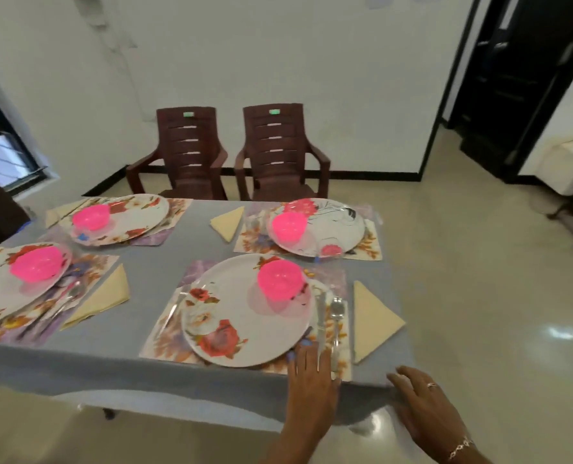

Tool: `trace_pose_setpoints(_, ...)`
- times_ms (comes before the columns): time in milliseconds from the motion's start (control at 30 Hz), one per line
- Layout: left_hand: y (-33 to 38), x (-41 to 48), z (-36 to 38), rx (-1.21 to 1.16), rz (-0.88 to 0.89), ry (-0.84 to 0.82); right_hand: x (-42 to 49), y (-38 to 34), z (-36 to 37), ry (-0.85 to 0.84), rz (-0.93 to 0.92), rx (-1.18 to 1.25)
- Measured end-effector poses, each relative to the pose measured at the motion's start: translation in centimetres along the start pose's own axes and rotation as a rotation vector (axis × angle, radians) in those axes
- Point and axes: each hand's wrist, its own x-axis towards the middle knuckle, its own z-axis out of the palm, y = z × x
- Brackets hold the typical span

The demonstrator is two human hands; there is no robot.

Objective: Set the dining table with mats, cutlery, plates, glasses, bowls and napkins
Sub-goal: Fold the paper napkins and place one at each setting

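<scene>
Several place settings lie on the grey-clothed table (178, 272). The nearest floral plate (235, 326) sits on a flowered mat (168, 339) and carries a pink bowl (280, 279). A knife (321, 316) and spoon (337, 316) lie to its right, a fork (173, 309) to its left. A cream napkin (370, 321) lies folded beside them. My left hand (312, 370) rests flat with straight fingers on the mat by the knife's handle. My right hand (419, 396) hovers, fingers relaxed, at the table's near right corner.
Three more settings have plates, pink bowls (37, 262) (91, 217) (290, 227) and napkins (228, 222) (102, 298). Two brown plastic chairs (191, 155) (281, 152) stand against the far wall. A dark doorway (513, 78) is at the right, with shiny floor beside the table.
</scene>
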Motion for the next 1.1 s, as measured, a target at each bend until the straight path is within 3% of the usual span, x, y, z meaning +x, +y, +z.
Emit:
trace_pose_setpoints(167,10.6,3.5,2.4,-0.028,0.035,0.05,-3.6,8.6,-3.8,-0.163,-0.002,-0.033)
trace_pose_setpoints(367,17.6,8.3,3.9,-0.041,0.011,0.112,-3.9,17.3,-7.3,-0.114,-0.031,-0.111)
trace_pose_setpoints(533,18.1,13.5,6.6,0.0,-0.071,0.111,-0.8,23.3,-6.9,-0.06,-0.073,-0.08)
trace_pose_setpoints(800,15.7,22.7,12.1,0.048,-0.289,0.173,11.5,32.1,-2.2,-0.106,-0.326,-0.049)
trace_pose_setpoints(1100,13.5,30.2,14.5,0.027,-0.545,0.187,26.9,34.9,4.4,-0.193,-0.632,-0.01)
